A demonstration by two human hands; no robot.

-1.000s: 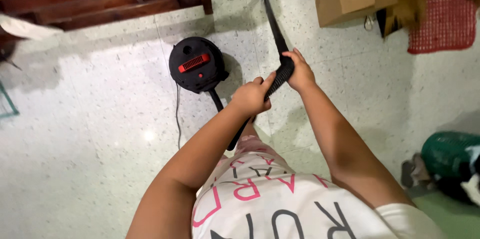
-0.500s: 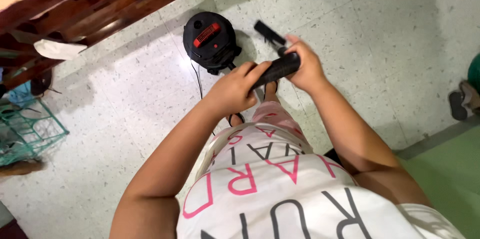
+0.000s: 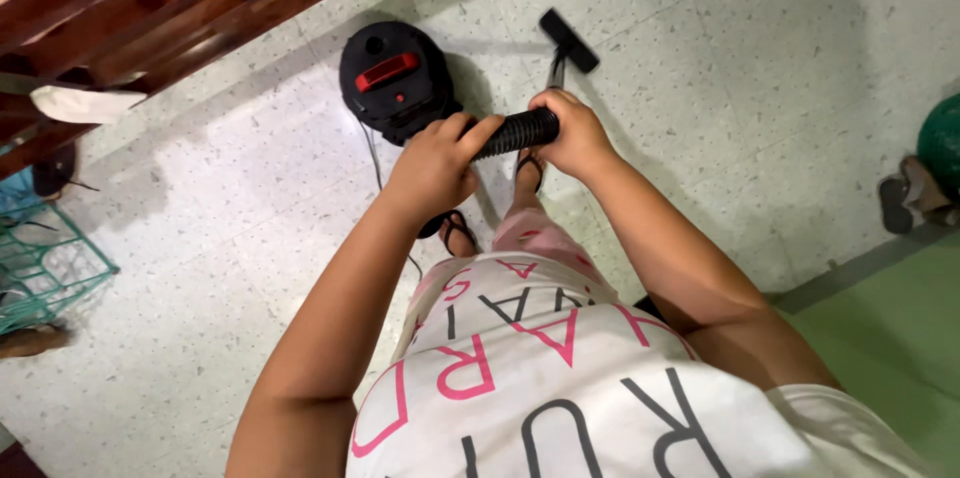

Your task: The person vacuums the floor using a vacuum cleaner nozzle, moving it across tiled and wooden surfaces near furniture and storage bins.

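Note:
Both hands grip a black ribbed vacuum hose [image 3: 517, 131] held level in front of me. My left hand [image 3: 434, 164] is wrapped around its near end. My right hand [image 3: 568, 132] clasps it where it joins the wand. The wand runs down to a black floor nozzle [image 3: 569, 40] resting on the speckled tiles. A round black vacuum canister [image 3: 391, 80] with a red handle stands on the floor just beyond my left hand, its cord [image 3: 374, 160] trailing toward me. My sandalled feet show below the hose.
A dark wooden bed frame [image 3: 160, 13] fills the upper left, cloth draped over it. A green wire basket [image 3: 45, 268] sits at the left edge. A green round object [image 3: 942, 143] and a sandal [image 3: 894, 203] lie at the right, beside a green mat [image 3: 890, 318].
The nozzle has been pulled in from far ahead and now sits close by on the floor. The hose went from upright to level. The view swung downward and left, away from the cardboard box.

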